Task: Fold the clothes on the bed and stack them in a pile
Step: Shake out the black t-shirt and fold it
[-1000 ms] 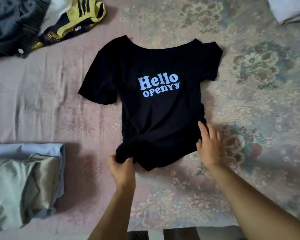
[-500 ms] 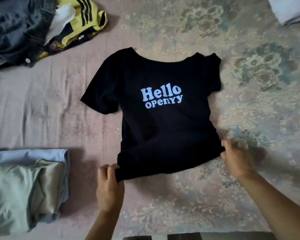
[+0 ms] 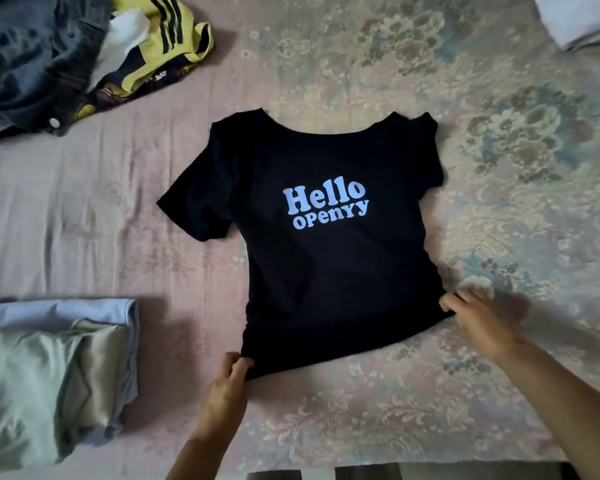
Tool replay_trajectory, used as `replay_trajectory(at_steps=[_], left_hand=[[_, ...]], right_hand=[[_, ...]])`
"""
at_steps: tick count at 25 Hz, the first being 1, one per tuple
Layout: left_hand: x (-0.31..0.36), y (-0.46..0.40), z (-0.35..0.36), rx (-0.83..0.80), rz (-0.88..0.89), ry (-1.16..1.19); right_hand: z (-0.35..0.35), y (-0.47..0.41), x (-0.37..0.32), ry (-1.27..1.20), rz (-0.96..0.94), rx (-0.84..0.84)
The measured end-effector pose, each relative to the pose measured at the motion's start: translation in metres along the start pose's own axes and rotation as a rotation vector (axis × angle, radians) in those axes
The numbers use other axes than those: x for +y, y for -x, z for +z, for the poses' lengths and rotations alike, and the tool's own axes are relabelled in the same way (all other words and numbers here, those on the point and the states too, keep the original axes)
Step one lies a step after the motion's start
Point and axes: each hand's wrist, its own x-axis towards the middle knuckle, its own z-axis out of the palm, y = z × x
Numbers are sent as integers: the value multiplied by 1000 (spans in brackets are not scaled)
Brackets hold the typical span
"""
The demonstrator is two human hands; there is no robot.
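Pink floral bedsheet [image 3: 430,81] covers the bed, wrinkled at left. On its middle lies the black T-shirt [image 3: 326,271], print up. Left hand [image 3: 224,393] pinches its lower left hem corner; right hand [image 3: 482,323], blurred, grips the lower right corner. Folded pile [image 3: 49,375] lies at left.

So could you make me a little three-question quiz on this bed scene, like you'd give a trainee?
1. True or false: the black short-sleeved T-shirt lies with its pale blue lettering facing up.
2. Which part of the shirt do both hands, left hand and right hand, grip? A) sleeves B) bottom hem corners C) neckline
3. Fill in: the folded pale green garment rests on a folded light ____ garment.

Key: 1 true; 2 B; 3 blue.
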Motion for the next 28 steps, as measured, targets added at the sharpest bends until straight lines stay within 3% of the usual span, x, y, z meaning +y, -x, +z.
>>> replay_trajectory(at_steps=[3,6,8,10,12,14,16,18,20,22,24,28], left_hand=[[-4,6,-13,-83,95,-112],[0,5,-26,-100,172,-80],[5,-3,-29,-76,-5,-64],[10,-14,-26,-149,-218,-83],[19,-24,-26,-276,-315,-104],[31,-38,-32,-128,-347,-107],[38,-66,-45,147,-372,-5],[39,-109,-62,290,-306,42],[35,-156,-74,350,-129,-58],[31,-201,-83,375,-63,-125],[29,-242,-97,357,-129,-101],[25,-312,-124,243,-241,79]], right_hand=[[-7,0,-5,-20,-5,-15],[-10,7,-8,-129,-7,163],[-8,14,-9,-227,44,197],[-9,16,-14,-319,142,97],[-10,11,-19,-420,325,-64],[-12,1,-24,-428,399,-85],[-21,-17,-28,-343,387,84],[-40,-51,-30,-395,475,229],[-63,-101,-24,-571,584,294],[-86,-157,-10,-663,607,313],[-106,-203,3,-580,560,293],[-116,-265,28,-358,543,88]])
